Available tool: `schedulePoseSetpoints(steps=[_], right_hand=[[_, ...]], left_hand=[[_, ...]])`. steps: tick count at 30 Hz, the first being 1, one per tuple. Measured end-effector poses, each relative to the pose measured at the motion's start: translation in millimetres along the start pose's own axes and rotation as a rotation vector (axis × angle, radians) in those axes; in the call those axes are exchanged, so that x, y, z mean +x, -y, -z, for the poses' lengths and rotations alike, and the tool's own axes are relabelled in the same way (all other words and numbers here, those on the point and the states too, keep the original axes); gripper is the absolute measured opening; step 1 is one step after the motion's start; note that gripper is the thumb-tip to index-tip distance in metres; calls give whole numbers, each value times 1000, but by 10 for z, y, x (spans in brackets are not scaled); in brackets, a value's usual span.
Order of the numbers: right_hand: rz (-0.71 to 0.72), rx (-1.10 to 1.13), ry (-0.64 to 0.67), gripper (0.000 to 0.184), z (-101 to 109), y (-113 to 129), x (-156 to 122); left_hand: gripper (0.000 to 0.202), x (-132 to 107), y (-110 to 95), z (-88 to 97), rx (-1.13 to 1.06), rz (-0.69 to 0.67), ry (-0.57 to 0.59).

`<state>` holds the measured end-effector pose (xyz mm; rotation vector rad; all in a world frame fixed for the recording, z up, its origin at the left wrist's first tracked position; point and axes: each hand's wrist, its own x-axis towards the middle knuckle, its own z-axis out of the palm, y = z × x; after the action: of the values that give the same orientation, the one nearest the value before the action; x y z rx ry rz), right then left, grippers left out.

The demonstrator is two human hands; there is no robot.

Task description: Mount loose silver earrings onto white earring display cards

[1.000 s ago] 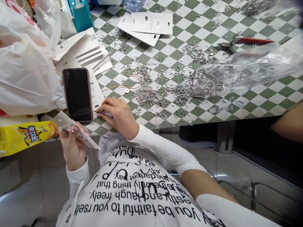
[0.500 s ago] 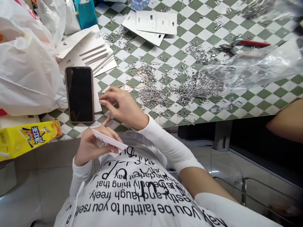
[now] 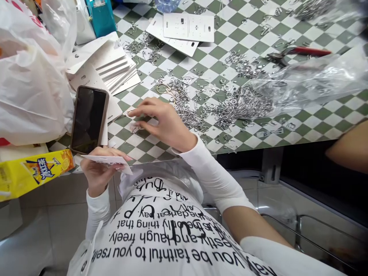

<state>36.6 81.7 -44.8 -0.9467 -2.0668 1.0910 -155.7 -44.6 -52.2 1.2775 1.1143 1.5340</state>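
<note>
My left hand is below the table's front edge, closed on a white card that it holds nearly flat. My right hand hovers over the green-and-white checked table, fingers curled and pointing left, pinched near a small clear piece on the cloth; I cannot make out what it grips. A heap of small silver metal pieces lies just right of that hand. A dark phone lies tilted on white cards to the left of it.
A stack of white cards sits at the back left, more cards further back. Red-handled pliers and a clear plastic bag lie to the right. White plastic bags and a yellow carton are at left. Another person's arm is at the right edge.
My left hand moved left with the card and levelled it. My right hand slid forward over the table. The phone now lies tilted.
</note>
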Motion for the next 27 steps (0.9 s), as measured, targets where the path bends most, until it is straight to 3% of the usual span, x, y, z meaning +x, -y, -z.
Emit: schedulePoseSetpoints(steps=[3,8,12,16,20,24,27], right_hand=[[36,-113,11,20,61,-54,-91],[127,-224,84,16,-24,-108,-170],[41,-314,65,13,22,-55,-201],[-15,-299,32,7,-80,90,-142],[86,-274,119,15,-367,202,-70],[181,-358,112,26,-509,220,-139],[410,-493,211,40,-559,215,-276]], left_hand=[[23,18,24,-20,-16,-28,-66],[32,96,-5,-28,-37,-74,-213],[43,136,-70,17,8,-39,-330],[49,157,-97,53,8,-36,-337],[57,174,-118,68,-1,-40,-350],[66,194,-154,85,-48,-61,-346],[69,214,-163,87,-66,-67,-337]])
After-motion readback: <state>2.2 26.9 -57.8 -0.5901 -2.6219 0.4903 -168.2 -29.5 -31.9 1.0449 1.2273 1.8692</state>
